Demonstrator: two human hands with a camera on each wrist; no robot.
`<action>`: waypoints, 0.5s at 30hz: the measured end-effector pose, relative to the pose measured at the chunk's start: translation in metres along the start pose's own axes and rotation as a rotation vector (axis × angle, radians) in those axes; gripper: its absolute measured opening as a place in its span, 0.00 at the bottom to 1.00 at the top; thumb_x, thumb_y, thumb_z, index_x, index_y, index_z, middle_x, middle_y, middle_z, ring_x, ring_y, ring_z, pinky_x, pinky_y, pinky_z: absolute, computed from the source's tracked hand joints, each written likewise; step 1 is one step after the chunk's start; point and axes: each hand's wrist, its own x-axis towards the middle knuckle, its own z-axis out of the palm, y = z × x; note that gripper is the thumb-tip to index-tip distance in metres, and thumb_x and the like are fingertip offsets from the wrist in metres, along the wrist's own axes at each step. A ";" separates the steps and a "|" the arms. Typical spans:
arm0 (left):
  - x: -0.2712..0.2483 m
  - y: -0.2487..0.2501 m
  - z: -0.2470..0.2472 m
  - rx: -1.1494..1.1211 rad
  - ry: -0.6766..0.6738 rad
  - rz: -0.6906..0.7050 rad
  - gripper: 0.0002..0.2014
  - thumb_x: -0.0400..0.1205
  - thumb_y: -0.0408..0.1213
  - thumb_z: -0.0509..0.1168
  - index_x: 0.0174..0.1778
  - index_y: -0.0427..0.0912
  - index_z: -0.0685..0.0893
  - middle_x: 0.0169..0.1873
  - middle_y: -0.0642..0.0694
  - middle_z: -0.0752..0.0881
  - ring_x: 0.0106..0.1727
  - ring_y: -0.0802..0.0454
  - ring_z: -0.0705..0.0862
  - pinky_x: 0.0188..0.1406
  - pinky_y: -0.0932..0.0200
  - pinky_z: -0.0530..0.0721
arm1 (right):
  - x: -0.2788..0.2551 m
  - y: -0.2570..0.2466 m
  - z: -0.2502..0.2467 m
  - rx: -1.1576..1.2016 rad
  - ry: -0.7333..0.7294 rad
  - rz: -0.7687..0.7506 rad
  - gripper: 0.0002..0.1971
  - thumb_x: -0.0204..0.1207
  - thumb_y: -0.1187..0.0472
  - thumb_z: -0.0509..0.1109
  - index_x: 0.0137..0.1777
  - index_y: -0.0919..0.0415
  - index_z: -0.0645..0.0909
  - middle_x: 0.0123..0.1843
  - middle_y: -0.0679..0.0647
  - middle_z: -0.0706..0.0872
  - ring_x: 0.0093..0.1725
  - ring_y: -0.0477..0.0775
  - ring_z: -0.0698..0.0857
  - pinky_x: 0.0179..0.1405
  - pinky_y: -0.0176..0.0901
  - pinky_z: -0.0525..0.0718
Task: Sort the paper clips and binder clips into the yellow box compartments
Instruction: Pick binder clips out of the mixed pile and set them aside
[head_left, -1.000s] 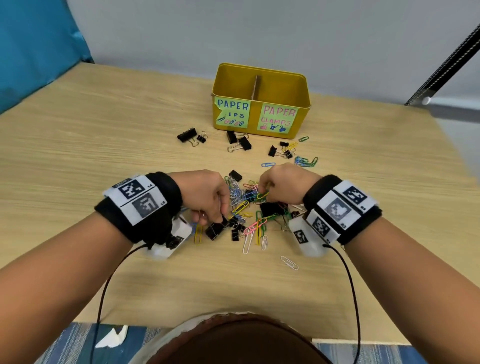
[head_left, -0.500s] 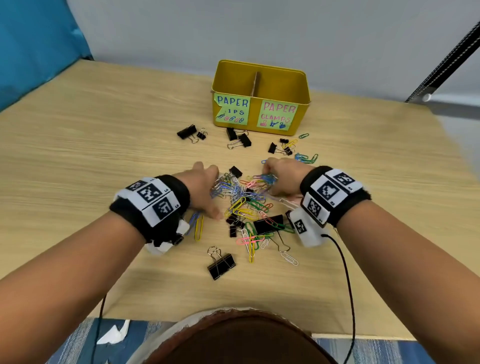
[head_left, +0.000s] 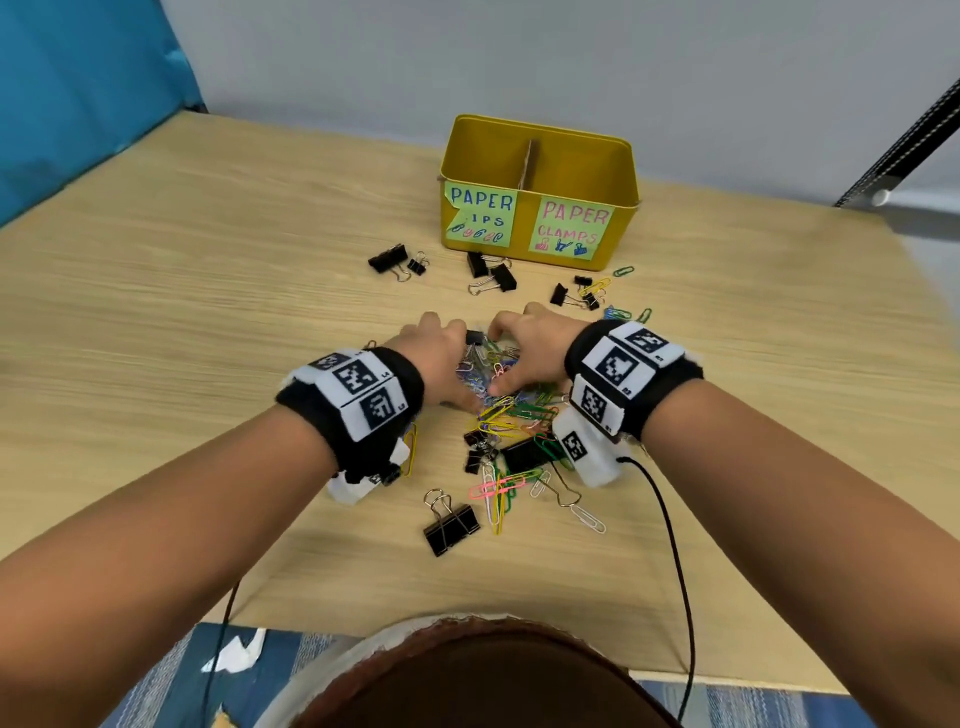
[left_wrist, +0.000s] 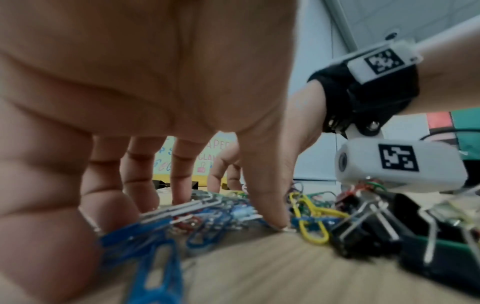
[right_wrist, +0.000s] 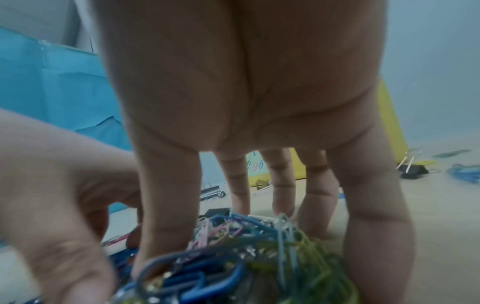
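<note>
Woodgrain table (head_left: 208, 338), tangled wire paper clips (head_left: 498, 410)

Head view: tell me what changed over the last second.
Both hands moved away from the person, up the pile of paper clips. The left hand let go of the large binder clip, which now lies alone on the near side. The right hand now rests spread fingers on the clips. The yellow box stayed put.

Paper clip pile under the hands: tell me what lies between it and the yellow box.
Only low scatter on the table: black binder clips lie between the paper clip pile and the yellow box, whose top is open. Both the left hand and the right hand rest fingertips-down on the pile; nothing tall blocks a lifted carry.
</note>
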 end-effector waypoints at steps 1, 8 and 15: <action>0.003 0.003 0.000 -0.004 0.007 -0.003 0.37 0.70 0.52 0.74 0.69 0.38 0.69 0.65 0.36 0.72 0.66 0.37 0.77 0.61 0.46 0.80 | 0.001 -0.001 0.001 -0.005 0.006 -0.010 0.34 0.67 0.46 0.76 0.71 0.57 0.69 0.66 0.61 0.74 0.53 0.58 0.79 0.43 0.48 0.81; 0.013 0.006 -0.005 -0.115 0.038 0.001 0.18 0.79 0.31 0.65 0.65 0.32 0.78 0.61 0.35 0.82 0.60 0.39 0.83 0.50 0.55 0.83 | 0.009 0.013 0.003 0.426 0.018 0.037 0.13 0.74 0.62 0.73 0.56 0.62 0.77 0.48 0.53 0.75 0.33 0.58 0.82 0.28 0.44 0.85; 0.021 -0.027 -0.029 -0.556 -0.019 -0.023 0.08 0.76 0.21 0.66 0.36 0.38 0.84 0.30 0.40 0.84 0.24 0.51 0.86 0.42 0.54 0.90 | 0.000 0.049 -0.018 0.955 -0.003 -0.009 0.13 0.75 0.78 0.65 0.40 0.59 0.80 0.40 0.56 0.84 0.34 0.50 0.85 0.26 0.31 0.87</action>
